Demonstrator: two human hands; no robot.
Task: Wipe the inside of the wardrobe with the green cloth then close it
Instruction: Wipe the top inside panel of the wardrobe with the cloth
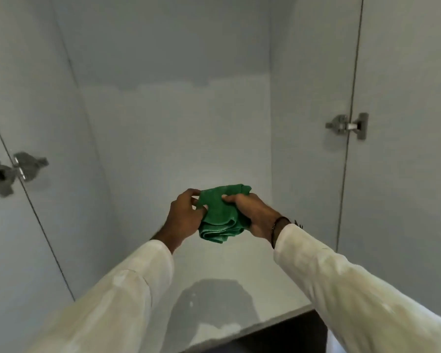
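A bunched green cloth [220,215] is held in the air between both hands, inside the open white wardrobe [173,128]. My left hand [182,217] grips its left side with fingers curled around the fabric. My right hand [252,215] clasps the right side, thumb pressed on top. The cloth hangs above the wardrobe's white floor panel [229,266], apart from it. Both wardrobe doors stand open: the left door [8,250] and the right door [402,123].
Metal hinges show on the left side [15,170] and the right side [348,126]. The floor panel's front edge [265,324] runs across the bottom, with a dark area below it. My shadow lies on the floor panel near the front.
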